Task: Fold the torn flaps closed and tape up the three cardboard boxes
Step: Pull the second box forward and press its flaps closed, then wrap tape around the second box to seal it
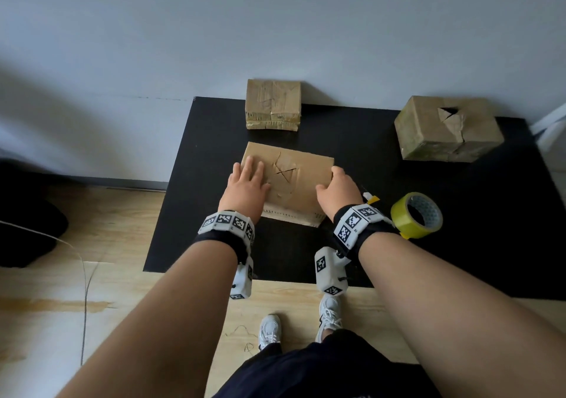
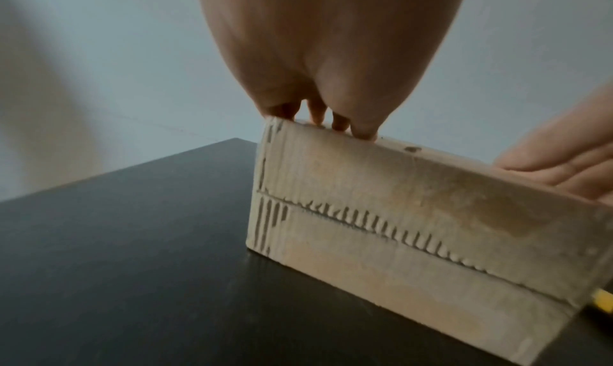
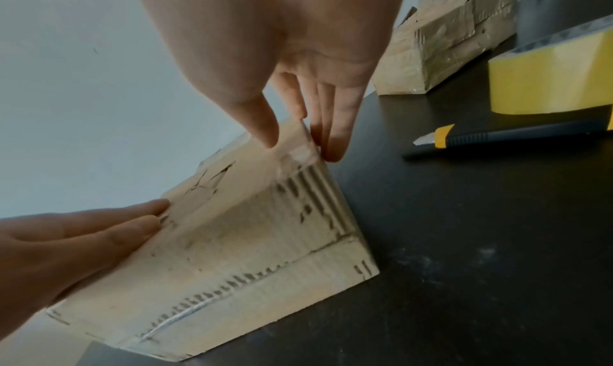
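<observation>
On the matte black mat, the nearest cardboard box, flat and corrugated, lies with its long axis left to right, a star-shaped tear in its top. The left hand presses flat on its left part, fingers straight; the right hand grasps its right edge, thumb on top. Just right lie a yellow-tipped utility knife and a glossy yellow tape roll. Farther right sits a torn, tape-wrapped box; against the wall, a taped box.
</observation>
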Motion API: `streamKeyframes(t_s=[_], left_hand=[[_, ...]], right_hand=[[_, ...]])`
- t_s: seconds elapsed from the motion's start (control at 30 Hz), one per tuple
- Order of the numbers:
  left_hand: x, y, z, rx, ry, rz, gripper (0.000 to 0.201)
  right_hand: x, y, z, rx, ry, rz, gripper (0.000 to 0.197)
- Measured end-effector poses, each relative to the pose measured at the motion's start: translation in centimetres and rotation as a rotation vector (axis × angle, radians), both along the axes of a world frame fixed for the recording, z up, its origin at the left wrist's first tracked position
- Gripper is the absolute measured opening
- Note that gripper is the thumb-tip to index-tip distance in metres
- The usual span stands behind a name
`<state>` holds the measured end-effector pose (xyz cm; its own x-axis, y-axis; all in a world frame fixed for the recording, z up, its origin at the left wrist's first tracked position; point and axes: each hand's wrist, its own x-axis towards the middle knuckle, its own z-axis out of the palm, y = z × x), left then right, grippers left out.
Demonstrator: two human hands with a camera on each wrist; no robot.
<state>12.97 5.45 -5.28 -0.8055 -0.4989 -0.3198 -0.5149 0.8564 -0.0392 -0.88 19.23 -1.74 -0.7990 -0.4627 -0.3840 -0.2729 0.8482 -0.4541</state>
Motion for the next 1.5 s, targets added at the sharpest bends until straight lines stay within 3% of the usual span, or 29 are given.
streamKeyframes(t_s=[0.13, 0.27, 0.57, 0.73, 0.83, 1.23, 1.37, 1.5], left_hand=[[-1.2, -0.8, 0.8, 0.037, -0.048, 0.041, 0.057], [-2.8, 1.6, 2.4, 0.171, 0.203, 0.231, 0.062], [-9.4, 9.3, 4.0, 0.235, 0.261, -0.026, 0.059], [-12.6, 13.7, 3.0, 0.267, 0.229, -0.043, 0.058], [-14.4, 16.1, 2.0, 0.319, 0.171, -0.014, 0.059], [-15.9, 20.5, 0.5, 0.397, 0.125, 0.186, 0.051], [-16.3, 20.3, 1.0, 0.440, 0.137, 0.293, 0.043], [-16.5, 20.5, 2.3, 0.478, 0.274, 0.380, 0.038]], right_hand=[[-0.3, 0.7, 0.1, -0.008, -0.017, 0.045, 0.057], [-1.1, 2.5, -0.1, -0.061, 0.013, -0.021, 0.051], [-4.9, 10.9, 0.3, -0.029, 0.143, -0.171, 0.040], [-7.9, 15.4, 0.2, 0.070, 0.135, -0.157, 0.034], [-9.5, 17.3, -0.8, 0.126, 0.083, -0.097, 0.045], [-12.5, 18.5, -2.6, 0.269, -0.062, 0.321, 0.042], [-13.2, 18.2, -1.9, 0.233, -0.044, 0.310, 0.034], [-14.2, 17.6, -0.5, 0.046, -0.075, 0.188, 0.037]])
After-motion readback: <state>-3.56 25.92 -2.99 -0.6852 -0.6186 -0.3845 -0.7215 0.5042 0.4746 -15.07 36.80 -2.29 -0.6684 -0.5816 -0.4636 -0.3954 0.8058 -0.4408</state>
